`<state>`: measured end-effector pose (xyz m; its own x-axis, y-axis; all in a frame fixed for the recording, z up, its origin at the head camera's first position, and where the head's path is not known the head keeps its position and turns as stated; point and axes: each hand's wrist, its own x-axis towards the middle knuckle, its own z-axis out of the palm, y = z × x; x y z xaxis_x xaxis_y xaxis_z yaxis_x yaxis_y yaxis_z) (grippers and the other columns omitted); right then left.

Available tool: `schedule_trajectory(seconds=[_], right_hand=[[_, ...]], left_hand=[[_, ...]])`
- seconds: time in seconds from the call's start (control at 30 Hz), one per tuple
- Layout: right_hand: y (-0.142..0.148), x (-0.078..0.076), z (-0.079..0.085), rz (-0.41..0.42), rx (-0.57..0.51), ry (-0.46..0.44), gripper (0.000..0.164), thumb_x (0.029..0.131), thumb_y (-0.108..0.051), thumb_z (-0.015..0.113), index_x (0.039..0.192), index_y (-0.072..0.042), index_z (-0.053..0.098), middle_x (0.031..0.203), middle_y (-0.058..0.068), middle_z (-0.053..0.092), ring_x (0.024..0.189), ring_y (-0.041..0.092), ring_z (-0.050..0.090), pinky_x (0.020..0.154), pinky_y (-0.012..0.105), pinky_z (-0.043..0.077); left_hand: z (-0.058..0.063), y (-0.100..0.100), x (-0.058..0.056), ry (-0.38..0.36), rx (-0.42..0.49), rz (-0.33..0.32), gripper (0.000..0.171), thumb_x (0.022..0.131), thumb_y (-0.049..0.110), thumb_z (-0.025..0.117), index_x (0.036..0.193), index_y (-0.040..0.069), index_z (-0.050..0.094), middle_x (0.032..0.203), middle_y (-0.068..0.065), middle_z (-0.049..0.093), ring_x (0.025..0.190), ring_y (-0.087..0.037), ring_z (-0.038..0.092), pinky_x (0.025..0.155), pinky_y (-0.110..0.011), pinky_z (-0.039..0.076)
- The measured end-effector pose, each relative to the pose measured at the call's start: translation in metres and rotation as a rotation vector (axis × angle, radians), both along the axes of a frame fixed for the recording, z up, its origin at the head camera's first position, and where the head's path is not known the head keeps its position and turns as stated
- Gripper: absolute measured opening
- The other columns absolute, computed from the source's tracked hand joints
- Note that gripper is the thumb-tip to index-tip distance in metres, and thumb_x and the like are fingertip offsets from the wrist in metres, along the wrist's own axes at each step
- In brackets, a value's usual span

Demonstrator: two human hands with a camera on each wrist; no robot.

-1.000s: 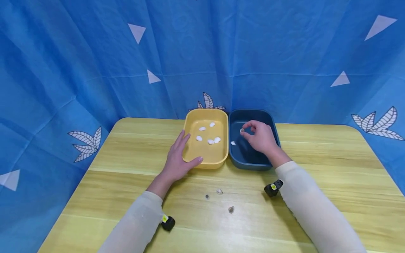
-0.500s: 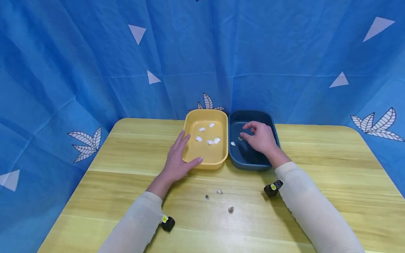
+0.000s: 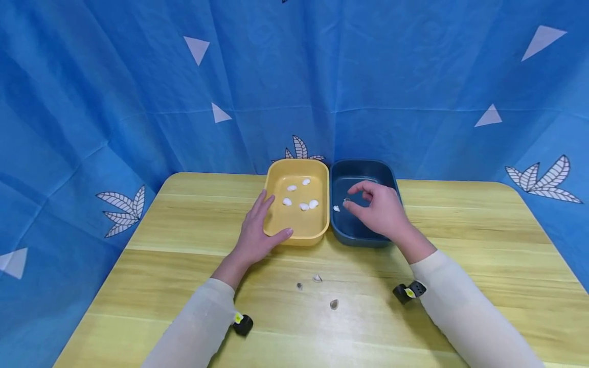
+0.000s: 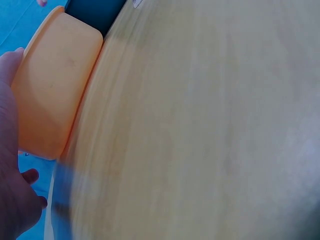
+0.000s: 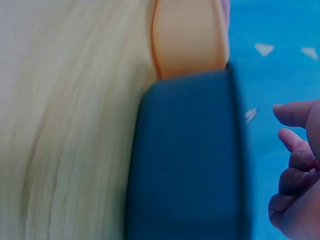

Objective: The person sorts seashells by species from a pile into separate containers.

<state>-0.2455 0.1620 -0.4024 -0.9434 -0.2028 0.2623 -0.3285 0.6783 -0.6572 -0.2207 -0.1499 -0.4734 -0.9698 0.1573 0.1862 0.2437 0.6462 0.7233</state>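
Note:
In the head view my left hand [image 3: 253, 235] rests with spread fingers against the left side of a yellow tub [image 3: 294, 227]. Several white seashells [image 3: 313, 204] lie inside that tub. My right hand [image 3: 381, 210] hovers over a dark blue tub [image 3: 361, 240] to its right, thumb and forefinger apart in the right wrist view and nothing between them. Two small shells are in the blue tub: a greyish shell [image 3: 346, 201] by the right thumb tip and a whitish shell [image 3: 336, 208] near the left wall. The left wrist view shows the yellow tub's outside wall [image 4: 60, 80] beside the left hand.
Three small shells lie on the wooden table [image 3: 184, 214] in front of the tubs: a dark shell [image 3: 299, 286], a pale shell [image 3: 317, 278] and a brownish shell [image 3: 334, 304]. A blue patterned curtain [image 3: 276, 76] hangs right behind the table's far edge.
My right hand has let go of the small shell, which now lies in the blue tub. That hand has since shifted slightly, its fingers apart. The left hand keeps its place.

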Motion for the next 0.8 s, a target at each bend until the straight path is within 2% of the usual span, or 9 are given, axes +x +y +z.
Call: schedule_trajectory(seconds=[0.17, 0.27, 0.4, 0.53, 0.67, 0.8], right_hand=[[-0.009, 0.024, 0.011, 0.084, -0.024, 0.054, 0.023, 0.086, -0.027, 0.081, 0.103, -0.014, 0.072, 0.094, 0.005, 0.068, 0.080, 0.023, 0.055, 0.072, 0.039, 0.045], [-0.013, 0.037, 0.013, 0.130, -0.033, 0.063, 0.022, 0.085, -0.023, 0.082, 0.102, -0.015, 0.072, 0.090, 0.002, 0.066, 0.075, 0.020, 0.053, 0.074, 0.039, 0.048], [-0.019, 0.052, 0.011, 0.183, -0.043, 0.050, 0.022, 0.084, -0.020, 0.083, 0.102, -0.014, 0.072, 0.075, 0.001, 0.055, 0.064, 0.018, 0.046, 0.075, 0.039, 0.050], [-0.022, 0.068, 0.005, 0.222, -0.038, 0.040, 0.022, 0.083, -0.020, 0.084, 0.102, -0.017, 0.072, 0.068, -0.003, 0.046, 0.058, 0.014, 0.042, 0.078, 0.036, 0.053], [-0.022, 0.083, -0.005, 0.274, -0.036, 0.052, 0.023, 0.081, -0.017, 0.085, 0.100, -0.018, 0.072, 0.065, -0.007, 0.040, 0.055, 0.009, 0.037, 0.064, 0.027, 0.047], [-0.020, 0.099, -0.016, 0.291, -0.023, 0.024, 0.023, 0.080, -0.017, 0.086, 0.098, -0.017, 0.071, 0.064, -0.010, 0.037, 0.055, 0.006, 0.034, 0.053, 0.027, 0.036]], left_hand=[[0.001, -0.001, 0.001, -0.017, -0.004, 0.005, 0.095, 0.083, 0.061, 0.071, 0.158, 0.023, 0.029, 0.165, 0.014, 0.003, 0.148, -0.032, 0.013, 0.112, -0.064, 0.015], [0.002, 0.000, 0.002, -0.031, 0.001, 0.010, 0.094, 0.083, 0.060, 0.072, 0.159, 0.025, 0.029, 0.165, 0.016, 0.003, 0.149, -0.030, 0.013, 0.113, -0.063, 0.015], [0.003, 0.000, 0.003, -0.035, 0.005, 0.007, 0.093, 0.084, 0.059, 0.072, 0.158, 0.023, 0.029, 0.165, 0.014, 0.003, 0.148, -0.033, 0.013, 0.112, -0.064, 0.016], [0.003, 0.000, 0.002, -0.032, 0.008, 0.004, 0.094, 0.084, 0.059, 0.072, 0.158, 0.022, 0.030, 0.165, 0.014, 0.003, 0.148, -0.036, 0.013, 0.111, -0.065, 0.017], [0.002, 0.000, 0.001, -0.028, 0.008, 0.001, 0.094, 0.083, 0.060, 0.071, 0.158, 0.021, 0.030, 0.165, 0.014, 0.003, 0.147, -0.035, 0.014, 0.111, -0.065, 0.017], [0.002, 0.000, 0.001, -0.017, 0.013, -0.006, 0.093, 0.084, 0.059, 0.072, 0.158, 0.020, 0.031, 0.165, 0.013, 0.004, 0.147, -0.036, 0.014, 0.111, -0.064, 0.017]])
